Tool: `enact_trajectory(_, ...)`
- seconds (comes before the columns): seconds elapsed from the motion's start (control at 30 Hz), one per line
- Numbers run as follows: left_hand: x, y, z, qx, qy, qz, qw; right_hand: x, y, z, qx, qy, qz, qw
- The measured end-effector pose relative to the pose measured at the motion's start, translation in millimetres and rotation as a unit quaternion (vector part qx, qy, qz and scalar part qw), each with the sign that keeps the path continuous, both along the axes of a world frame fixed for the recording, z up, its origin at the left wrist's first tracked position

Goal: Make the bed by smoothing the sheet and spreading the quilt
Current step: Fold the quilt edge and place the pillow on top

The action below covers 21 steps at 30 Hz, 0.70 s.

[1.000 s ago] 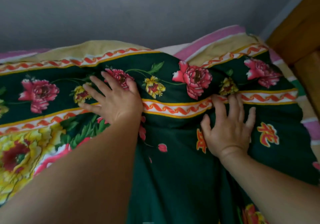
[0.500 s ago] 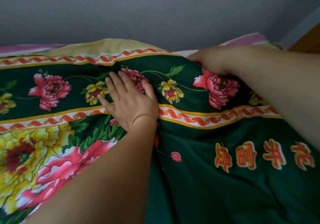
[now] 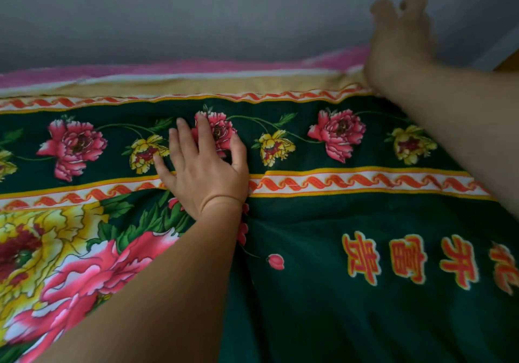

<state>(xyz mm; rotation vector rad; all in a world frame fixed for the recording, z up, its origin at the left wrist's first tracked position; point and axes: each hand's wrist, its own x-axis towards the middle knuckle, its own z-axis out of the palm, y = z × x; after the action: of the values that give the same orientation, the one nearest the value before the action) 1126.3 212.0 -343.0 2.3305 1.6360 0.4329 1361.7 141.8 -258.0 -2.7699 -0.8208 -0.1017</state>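
A grey wall (image 3: pixel 196 11) was seen behind the bed, with a pink sheet (image 3: pixel 140 70) showing along the far edge. The dark green floral quilt (image 3: pixel 323 292) was spread across the whole near surface. The left hand (image 3: pixel 202 171) was laid flat on it, fingers spread over a pink flower, a crease gathered at the wrist. The right hand (image 3: pixel 398 37) was raised above the quilt's far right edge, blurred, fingers extended, nothing held. A strip of wood (image 3: pixel 509 60) was glimpsed at far right.
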Motion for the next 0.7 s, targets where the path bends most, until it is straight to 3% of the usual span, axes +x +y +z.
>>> enact_trajectory(0.1,-1,0,0,-0.01,0.02,0.0,1.0,-33,-24,-13,0.06,0.008,-0.054,0.997)
enact_trajectory(0.2,0,1,2,-0.015,0.031,0.0,0.999,-69,-67,-40,-0.123,0.041,-0.053,0.99)
enact_trajectory(0.27,1,0,2,-0.014,0.041,0.0,0.999,-72,-83,-54,-0.176,0.082,-0.059,0.979)
enact_trajectory(0.53,1,1,6,-0.013,0.08,0.002,0.997,-43,-70,-69,-0.139,0.045,-0.02,0.989)
enact_trajectory(0.7,14,0,18,-0.035,0.17,-0.012,0.985,-39,-71,-70,-0.094,0.049,0.001,0.994)
